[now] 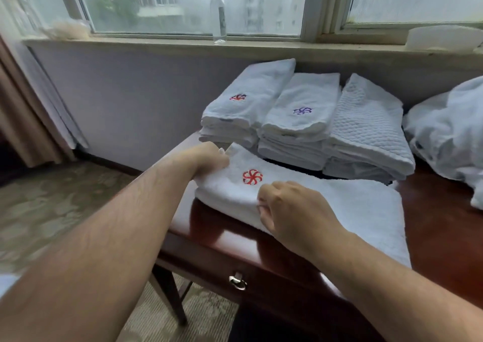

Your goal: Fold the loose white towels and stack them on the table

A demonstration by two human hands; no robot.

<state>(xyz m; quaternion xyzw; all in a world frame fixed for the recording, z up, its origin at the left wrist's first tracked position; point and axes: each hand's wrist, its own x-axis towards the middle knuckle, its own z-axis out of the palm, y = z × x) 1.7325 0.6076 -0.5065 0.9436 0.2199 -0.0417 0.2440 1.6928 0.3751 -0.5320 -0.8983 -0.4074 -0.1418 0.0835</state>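
You have three stacks (300,122) done at the back of the tabletop (439,211). Your left hand (209,158) and right hand (287,208) both pinch the towel (352,211) lying in front, partly folded. A loose pile (449,132) waits on the right.

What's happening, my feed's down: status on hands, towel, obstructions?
Left hand grips red-logo towel at far corner, right hand pinches near edge. Towel part-folded at table front. Folded stacks behind, loose pile right; nothing lies on it.
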